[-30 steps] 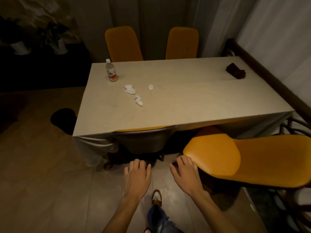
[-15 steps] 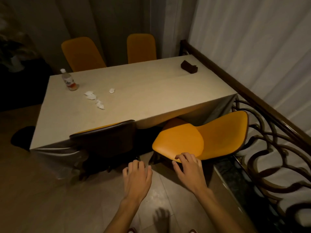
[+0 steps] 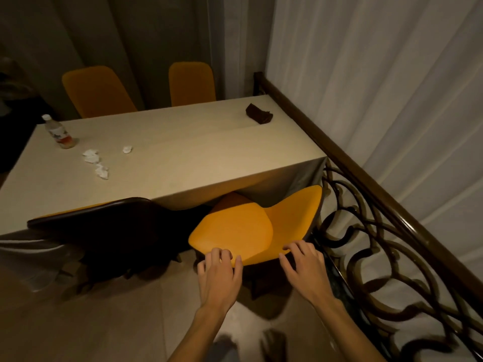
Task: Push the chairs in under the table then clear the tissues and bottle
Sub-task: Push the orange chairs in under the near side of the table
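At the near right corner, both hands had reached the orange chair [image 3: 248, 228]: left hand [image 3: 219, 273] and right hand [image 3: 304, 265] lay open-fingered on its edge (grasping nothing). Pushing it under the table [image 3: 183, 152] looked imminent.

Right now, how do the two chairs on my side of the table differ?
The left near chair is pushed in, back against the table edge, and looks dark. The right near chair is turned sideways and sticks out, its orange seat exposed. The left hand and right hand are at the right near chair's edge; nothing touches the left near chair. Both share one shell shape.
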### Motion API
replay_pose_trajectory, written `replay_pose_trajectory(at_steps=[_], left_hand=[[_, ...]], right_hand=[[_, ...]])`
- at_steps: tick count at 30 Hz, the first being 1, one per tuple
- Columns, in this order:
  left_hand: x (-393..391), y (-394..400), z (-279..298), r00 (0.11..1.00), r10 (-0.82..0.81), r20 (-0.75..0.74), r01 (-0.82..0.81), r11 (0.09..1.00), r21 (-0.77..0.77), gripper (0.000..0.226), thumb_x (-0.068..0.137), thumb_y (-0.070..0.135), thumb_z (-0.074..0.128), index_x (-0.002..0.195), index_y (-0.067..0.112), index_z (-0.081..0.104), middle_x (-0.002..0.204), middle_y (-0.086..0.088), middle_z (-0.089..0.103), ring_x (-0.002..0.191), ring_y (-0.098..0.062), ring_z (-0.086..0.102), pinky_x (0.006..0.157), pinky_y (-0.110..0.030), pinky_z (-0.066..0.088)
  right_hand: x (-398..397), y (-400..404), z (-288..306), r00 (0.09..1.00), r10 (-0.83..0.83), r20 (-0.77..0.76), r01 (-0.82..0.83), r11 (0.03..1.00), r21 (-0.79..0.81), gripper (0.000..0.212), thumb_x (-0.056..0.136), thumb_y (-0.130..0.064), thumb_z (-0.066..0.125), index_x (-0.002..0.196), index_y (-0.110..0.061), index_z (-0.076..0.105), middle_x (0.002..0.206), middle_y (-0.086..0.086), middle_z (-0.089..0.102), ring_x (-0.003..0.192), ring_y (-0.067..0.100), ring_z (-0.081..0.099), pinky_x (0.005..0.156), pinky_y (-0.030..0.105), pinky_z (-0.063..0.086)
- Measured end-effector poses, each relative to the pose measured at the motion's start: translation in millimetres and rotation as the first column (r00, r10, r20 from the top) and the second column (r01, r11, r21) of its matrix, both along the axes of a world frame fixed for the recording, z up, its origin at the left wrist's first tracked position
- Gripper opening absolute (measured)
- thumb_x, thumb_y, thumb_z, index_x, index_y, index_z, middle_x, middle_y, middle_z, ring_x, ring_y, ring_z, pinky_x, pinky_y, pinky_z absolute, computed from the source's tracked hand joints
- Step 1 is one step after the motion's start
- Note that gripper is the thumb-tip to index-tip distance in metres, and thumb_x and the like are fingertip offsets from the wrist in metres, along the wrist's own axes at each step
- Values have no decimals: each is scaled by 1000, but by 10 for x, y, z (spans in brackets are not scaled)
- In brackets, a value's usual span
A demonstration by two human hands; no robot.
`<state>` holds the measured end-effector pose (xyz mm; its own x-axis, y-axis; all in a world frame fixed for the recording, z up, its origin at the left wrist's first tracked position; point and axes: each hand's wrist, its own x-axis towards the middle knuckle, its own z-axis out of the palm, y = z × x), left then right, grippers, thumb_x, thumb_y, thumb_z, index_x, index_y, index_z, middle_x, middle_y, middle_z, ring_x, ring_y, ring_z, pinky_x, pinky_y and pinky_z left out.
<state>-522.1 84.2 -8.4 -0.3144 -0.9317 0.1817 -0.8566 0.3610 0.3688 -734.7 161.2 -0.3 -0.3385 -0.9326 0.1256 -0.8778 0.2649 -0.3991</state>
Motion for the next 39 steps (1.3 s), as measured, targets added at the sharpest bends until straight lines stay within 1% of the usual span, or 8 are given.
replay_pose_trajectory(at_steps=[5, 12, 22, 26, 29, 31, 37, 39], left_hand=[[-573, -133, -20, 999, 26, 23, -26, 1000, -3, 37, 96, 48, 30, 90, 23, 57, 91, 4, 54, 88, -19, 51, 76, -38, 41], [-1303, -454, -216, 997, 78, 15, -78, 997, -16, 35, 95, 47, 35, 91, 21, 58, 92, 2, 56, 87, -20, 51, 74, -38, 42], [-1921, -668, -391, 953, 304, 17, -304, 951, 60, 38, 95, 48, 32, 92, 21, 60, 92, 2, 56, 86, -19, 51, 76, -38, 42], [-2128, -651, -401, 932, 360, 45, -363, 922, 132, 39, 96, 48, 29, 96, 24, 60, 96, 5, 55, 91, -15, 50, 81, -36, 43], [-2394, -592, -426, 918, 388, 75, -396, 899, 189, 38, 97, 49, 27, 99, 27, 58, 99, 8, 54, 93, -13, 48, 82, -35, 42], [-2606, -538, -422, 905, 410, 110, -425, 872, 244, 38, 98, 51, 24, 102, 29, 55, 101, 9, 53, 95, -11, 45, 85, -33, 40], [-3134, -308, -430, 838, 513, 187, -546, 775, 320, 40, 96, 51, 21, 99, 28, 53, 100, 6, 53, 92, -13, 45, 84, -32, 35], [-3265, -268, -441, 815, 541, 209, -578, 732, 361, 36, 96, 50, 21, 100, 29, 50, 103, 7, 50, 95, -12, 43, 87, -33, 32]], right_hand=[[-642, -165, 78, 1000, 20, -2, -20, 1000, -17, 39, 97, -57, 34, 110, -31, 61, 113, -12, 56, 112, 10, 50, 95, 39, 40], [-1434, -656, 48, 997, 83, -2, -83, 997, 5, 43, 97, -57, 34, 112, -28, 61, 115, -10, 56, 113, 11, 48, 99, 39, 39], [-2306, -1444, -43, 943, 332, 21, -332, 937, 110, 46, 97, -58, 31, 117, -29, 60, 113, -12, 53, 110, 8, 46, 100, 37, 39], [-2489, -1696, -120, 891, 452, 31, -451, 878, 158, 50, 96, -61, 28, 120, -30, 60, 115, -12, 53, 112, 6, 45, 102, 38, 38], [-2631, -1878, -232, 848, 530, 12, -524, 834, 174, 48, 96, -60, 30, 120, -32, 61, 115, -12, 55, 113, 9, 47, 101, 37, 38], [-2704, -1994, -293, 812, 584, 19, -577, 796, 186, 46, 97, -59, 33, 123, -33, 61, 119, -11, 56, 117, 11, 47, 102, 36, 34], [-2931, -2151, -429, 663, 747, 38, -729, 634, 259, 49, 97, -60, 27, 124, -38, 60, 120, -12, 55, 117, 11, 47, 99, 37, 35], [-3040, -2179, -493, 623, 781, 48, -756, 585, 294, 48, 97, -60, 25, 123, -39, 60, 120, -13, 55, 117, 10, 46, 99, 36, 32]])
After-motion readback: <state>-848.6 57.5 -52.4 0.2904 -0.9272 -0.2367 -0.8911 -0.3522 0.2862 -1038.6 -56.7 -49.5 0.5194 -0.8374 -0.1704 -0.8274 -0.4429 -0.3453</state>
